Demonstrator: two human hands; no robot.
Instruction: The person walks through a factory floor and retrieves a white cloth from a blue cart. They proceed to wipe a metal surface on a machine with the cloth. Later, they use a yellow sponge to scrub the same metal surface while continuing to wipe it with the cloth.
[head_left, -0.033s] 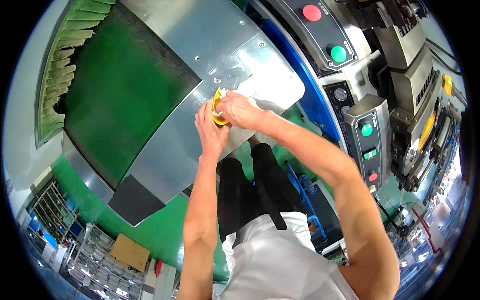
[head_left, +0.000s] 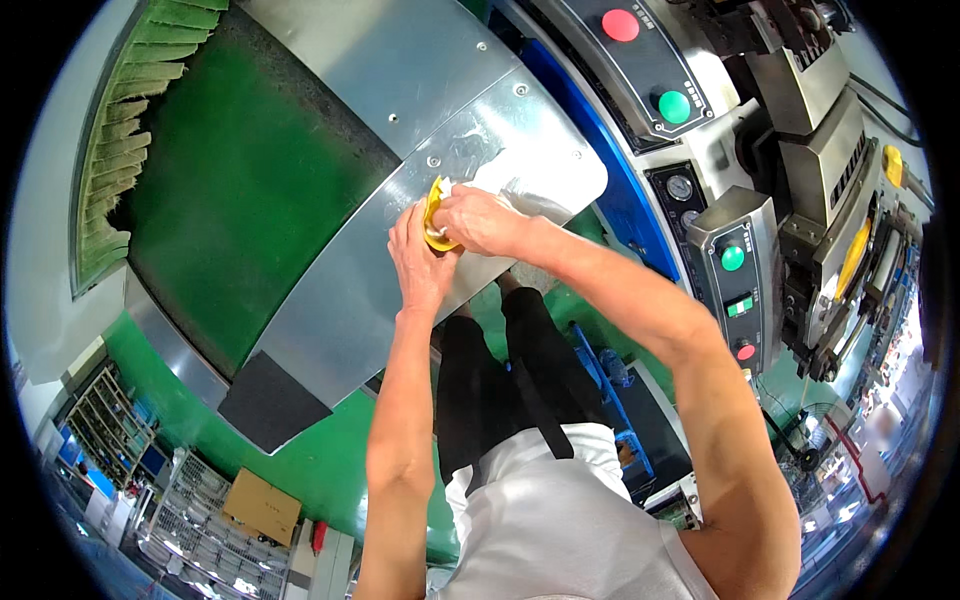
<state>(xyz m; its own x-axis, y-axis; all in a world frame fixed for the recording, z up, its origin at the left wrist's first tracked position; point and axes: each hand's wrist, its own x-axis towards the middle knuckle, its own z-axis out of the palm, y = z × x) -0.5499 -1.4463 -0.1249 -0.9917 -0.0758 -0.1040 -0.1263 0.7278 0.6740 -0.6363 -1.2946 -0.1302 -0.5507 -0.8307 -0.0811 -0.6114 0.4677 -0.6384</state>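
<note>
A small yellow piece (head_left: 436,213) sits pinched between both hands over the metal surface (head_left: 370,290), left hand (head_left: 420,262) cupping it from below, right hand (head_left: 480,220) gripping from its right.

A wide green belt (head_left: 240,190) runs across the upper left, with a row of pale green bristles (head_left: 120,130) along its far left side and a black pad (head_left: 270,400) at its lower end. To the right of it a blue strip (head_left: 600,170) edges a dark control panel (head_left: 640,60) carrying a round red button (head_left: 620,25) and a round green button (head_left: 673,106). Below that sits a small round gauge (head_left: 680,187), then a grey control box (head_left: 735,270) with a green button (head_left: 733,258) and a red button (head_left: 745,351). Grey machine parts (head_left: 810,120) with yellow pieces (head_left: 853,255) fill the right side. On the green floor (head_left: 320,460) at lower left lie a cardboard box (head_left: 262,507) and wire racks (head_left: 200,545).
</note>
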